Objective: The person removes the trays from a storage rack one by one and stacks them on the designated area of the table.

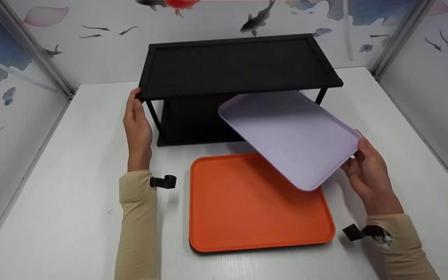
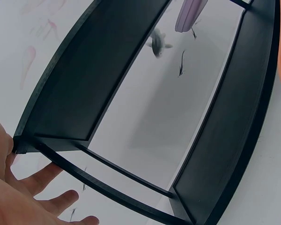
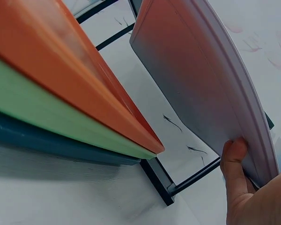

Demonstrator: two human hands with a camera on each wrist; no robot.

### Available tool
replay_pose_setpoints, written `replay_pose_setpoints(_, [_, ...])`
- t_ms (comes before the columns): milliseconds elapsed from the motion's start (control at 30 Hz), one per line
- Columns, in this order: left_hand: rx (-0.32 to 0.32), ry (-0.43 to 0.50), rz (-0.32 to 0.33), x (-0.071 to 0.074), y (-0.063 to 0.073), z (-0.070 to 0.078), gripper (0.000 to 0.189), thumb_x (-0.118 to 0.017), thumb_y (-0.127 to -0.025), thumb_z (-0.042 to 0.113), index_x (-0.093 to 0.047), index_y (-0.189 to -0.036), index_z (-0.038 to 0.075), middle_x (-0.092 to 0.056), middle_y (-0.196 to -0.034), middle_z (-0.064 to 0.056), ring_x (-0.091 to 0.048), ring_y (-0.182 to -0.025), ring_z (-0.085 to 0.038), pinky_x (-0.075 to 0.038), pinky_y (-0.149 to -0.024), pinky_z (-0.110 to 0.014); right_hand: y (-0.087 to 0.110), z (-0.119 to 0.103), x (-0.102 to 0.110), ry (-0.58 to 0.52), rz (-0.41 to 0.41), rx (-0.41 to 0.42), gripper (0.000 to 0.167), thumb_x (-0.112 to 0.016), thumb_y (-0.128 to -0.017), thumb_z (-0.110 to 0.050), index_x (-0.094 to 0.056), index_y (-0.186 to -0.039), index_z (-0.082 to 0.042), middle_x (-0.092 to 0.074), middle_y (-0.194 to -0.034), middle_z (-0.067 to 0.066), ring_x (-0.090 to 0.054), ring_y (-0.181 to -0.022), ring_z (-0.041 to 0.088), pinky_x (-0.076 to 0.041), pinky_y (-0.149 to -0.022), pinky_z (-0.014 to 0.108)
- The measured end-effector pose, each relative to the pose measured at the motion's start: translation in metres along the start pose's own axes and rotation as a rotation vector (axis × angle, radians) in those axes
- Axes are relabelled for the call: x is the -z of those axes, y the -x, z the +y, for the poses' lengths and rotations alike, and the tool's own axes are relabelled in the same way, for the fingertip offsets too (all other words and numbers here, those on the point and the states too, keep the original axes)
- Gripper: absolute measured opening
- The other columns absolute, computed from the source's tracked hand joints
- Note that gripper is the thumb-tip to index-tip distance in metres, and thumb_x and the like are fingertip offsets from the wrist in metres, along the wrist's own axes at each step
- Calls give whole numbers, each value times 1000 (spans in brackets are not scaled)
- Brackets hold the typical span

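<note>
My left hand (image 1: pixel 137 126) holds the front left corner of the black two-tier rack (image 1: pixel 239 66), its other fingers spread beside the rack's left end in the left wrist view. On the right, my right hand (image 1: pixel 370 175) grips a lavender tray (image 1: pixel 294 136) by its near right corner, with a finger pressed against the underside (image 3: pixel 234 150). The tray is tilted, its far end reaching under the rack's upper shelf, above the lower one. Below it lies an orange tray (image 1: pixel 247 210), partly covered by the lavender one in the head view.
Under the orange tray, the right wrist view shows a light green tray (image 3: pixel 61 122) and a dark blue tray (image 3: pixel 51 143) stacked on the white table (image 1: pixel 84 194). White walls (image 1: pixel 103 58) with painted fish stand behind and at both sides.
</note>
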State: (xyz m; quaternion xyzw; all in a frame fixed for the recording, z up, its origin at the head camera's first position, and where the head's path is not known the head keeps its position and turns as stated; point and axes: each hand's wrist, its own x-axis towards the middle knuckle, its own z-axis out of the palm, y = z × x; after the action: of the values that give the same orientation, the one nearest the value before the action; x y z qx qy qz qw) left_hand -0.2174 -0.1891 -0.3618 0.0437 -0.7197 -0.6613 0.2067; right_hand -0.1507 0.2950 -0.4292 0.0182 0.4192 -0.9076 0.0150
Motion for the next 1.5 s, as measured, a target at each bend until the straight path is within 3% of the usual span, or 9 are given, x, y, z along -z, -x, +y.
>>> replay_pose_setpoints(200, [-8, -1, 1, 0, 0, 0, 47, -30, -114, 27, -39, -157, 11, -34, -165, -1, -26, -153, -9, -23, -122, -20, 2, -1, -1, 41, 24, -16, 39, -50, -109, -28, -48, -144, -9, -52, -131, 6, -62, -108, 17, -55, -87, 28])
replay_pose_setpoints(667, [5, 4, -6, 0, 1, 0, 48, -30, -114, 29, -38, -158, 14, -32, -166, 0, -24, -153, -9, -22, -122, -21, 3, 1, -2, -39, 11, -22, 33, -51, -108, -25, -61, -127, -1, -65, -112, 7, -68, -98, 15, -58, -82, 26])
replay_pose_setpoints(1500, [-15, 8, -7, 0, 1, 0, 47, -30, -114, 27, -37, -158, 11, -33, -166, -1, -25, -153, -9, -23, -121, -19, 4, 4, -3, -49, -1, -25, 33, -52, -107, -25, -62, -126, 0, -65, -114, 7, -68, -102, 14, -58, -89, 26])
